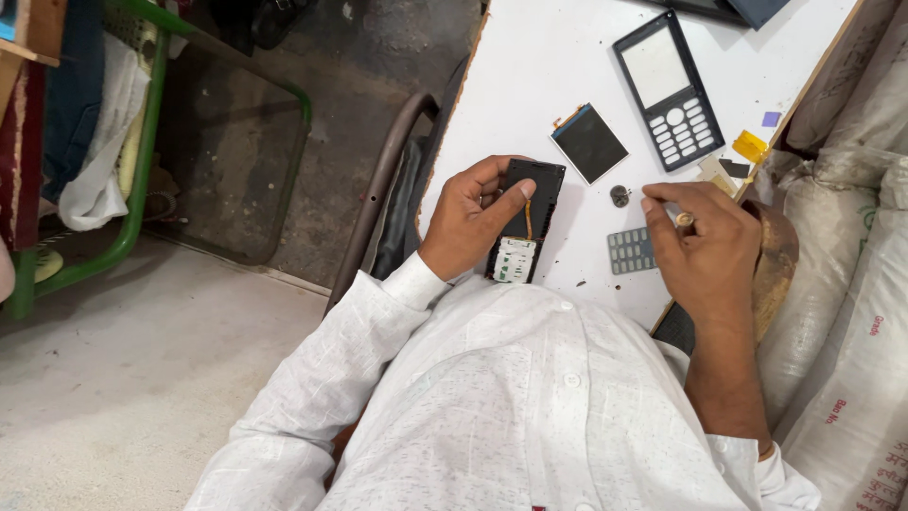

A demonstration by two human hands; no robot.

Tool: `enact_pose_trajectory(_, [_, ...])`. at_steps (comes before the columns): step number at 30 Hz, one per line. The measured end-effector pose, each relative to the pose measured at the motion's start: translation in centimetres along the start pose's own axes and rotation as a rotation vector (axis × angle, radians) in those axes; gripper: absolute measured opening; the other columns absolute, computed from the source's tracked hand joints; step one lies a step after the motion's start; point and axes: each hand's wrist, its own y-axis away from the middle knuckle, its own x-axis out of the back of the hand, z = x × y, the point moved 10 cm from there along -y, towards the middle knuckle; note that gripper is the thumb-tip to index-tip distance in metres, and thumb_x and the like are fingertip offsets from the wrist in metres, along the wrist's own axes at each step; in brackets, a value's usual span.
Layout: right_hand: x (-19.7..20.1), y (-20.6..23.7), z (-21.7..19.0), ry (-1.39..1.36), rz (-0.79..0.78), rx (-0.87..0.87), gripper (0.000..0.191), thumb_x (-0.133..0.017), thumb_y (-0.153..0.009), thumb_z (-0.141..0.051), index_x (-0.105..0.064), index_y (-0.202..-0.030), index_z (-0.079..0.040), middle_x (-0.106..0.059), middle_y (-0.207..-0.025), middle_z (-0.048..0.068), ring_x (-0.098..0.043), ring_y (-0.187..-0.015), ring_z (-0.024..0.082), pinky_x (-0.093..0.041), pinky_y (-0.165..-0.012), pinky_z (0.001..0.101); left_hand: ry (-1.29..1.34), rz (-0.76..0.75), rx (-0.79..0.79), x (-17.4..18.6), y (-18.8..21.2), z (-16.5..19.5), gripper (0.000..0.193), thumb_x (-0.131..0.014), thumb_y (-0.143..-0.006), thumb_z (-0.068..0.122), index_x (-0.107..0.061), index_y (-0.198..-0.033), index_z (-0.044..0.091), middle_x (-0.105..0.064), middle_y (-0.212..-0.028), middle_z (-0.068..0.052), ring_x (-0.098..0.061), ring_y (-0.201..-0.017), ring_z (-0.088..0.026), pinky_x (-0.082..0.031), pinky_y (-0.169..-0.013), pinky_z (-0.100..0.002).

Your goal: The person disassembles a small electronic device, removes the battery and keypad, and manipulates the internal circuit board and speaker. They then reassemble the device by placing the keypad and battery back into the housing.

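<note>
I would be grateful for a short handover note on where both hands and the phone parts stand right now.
Left hand: holds the opened phone body flat on the white table, thumb across its middle; circuit board exposed at the near end.
Right hand: fingertips pinched together just above the grey keypad mat; whether they hold a small part cannot be told.
Laid out: loose screen, front cover with keys, small round part.
Done: phone taken apart, cover and screen off.
Left: every loose part is still off the body.
</note>
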Motion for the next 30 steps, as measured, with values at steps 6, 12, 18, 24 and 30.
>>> enact_pose_trajectory(6, [-0.1, -1.1, -1.4, 0.038, 0.035, 0.216, 0.010, -0.078, -0.102, -0.009, -0.074, -0.111, -0.004, -0.071, -0.103, 0.010, -0.070, -0.083, 0.019, -0.054, -0.075, 0.0296, -0.166, -0.011, 0.057, -0.9, -1.6, 0.0, 0.028, -0.069, -0.099, 0.010, -0.065, -0.125, 0.000, -0.076, -0.099, -0.005, -0.069, -0.082, -0.005, -0.058, -0.073, -0.021])
enact_pose_trajectory(12, [-1.5, -1.8, -0.1, 0.253, -0.008, 0.196, 0.017, -0.087, -0.095, -0.016, -0.080, -0.108, -0.008, -0.072, -0.098, 0.006, -0.060, -0.059, 0.014, -0.046, -0.053, 0.0283, -0.139, -0.041, 0.126, -2.3, -2.8, 0.1, 0.034, -0.070, -0.097, 0.010, -0.062, -0.129, 0.002, -0.076, -0.102, -0.005, -0.069, -0.082, -0.004, -0.059, -0.073, -0.020])
enact_pose_trajectory(18, [-1.8, -0.8, -1.4, 0.386, 0.029, 0.358, 0.009, -0.083, -0.106, -0.018, -0.079, -0.110, -0.011, -0.071, -0.101, 0.002, -0.066, -0.069, 0.015, -0.048, -0.058, 0.0266, -0.237, 0.010, 0.176, -2.0, -3.0, -0.2, 0.030, -0.073, -0.095, 0.012, -0.055, -0.117, 0.003, -0.078, -0.091, -0.006, -0.069, -0.073, -0.005, -0.056, -0.065, -0.020])
enact_pose_trajectory(24, [-2.2, -1.0, -1.9, 0.465, -0.013, 0.402, 0.009, -0.082, -0.103, -0.020, -0.078, -0.105, -0.012, -0.070, -0.100, 0.001, -0.067, -0.070, 0.017, -0.048, -0.058, 0.0298, -0.151, -0.029, 0.188, -2.0, -2.8, -0.9, 0.028, -0.070, -0.096, 0.012, -0.059, -0.120, 0.003, -0.077, -0.091, -0.006, -0.067, -0.074, -0.005, -0.055, -0.066, -0.021])
enact_pose_trajectory(30, [-2.6, -1.5, -2.1, 0.444, 0.011, 0.404, 0.008, -0.081, -0.101, -0.016, -0.076, -0.102, -0.010, -0.068, -0.098, 0.001, -0.066, -0.070, 0.017, -0.049, -0.059, 0.0293, -0.131, -0.053, 0.150, -1.9, -3.2, -1.1, 0.018, -0.070, -0.098, 0.011, -0.065, -0.113, 0.003, -0.076, -0.095, -0.004, -0.069, -0.080, -0.006, -0.058, -0.073, -0.022])
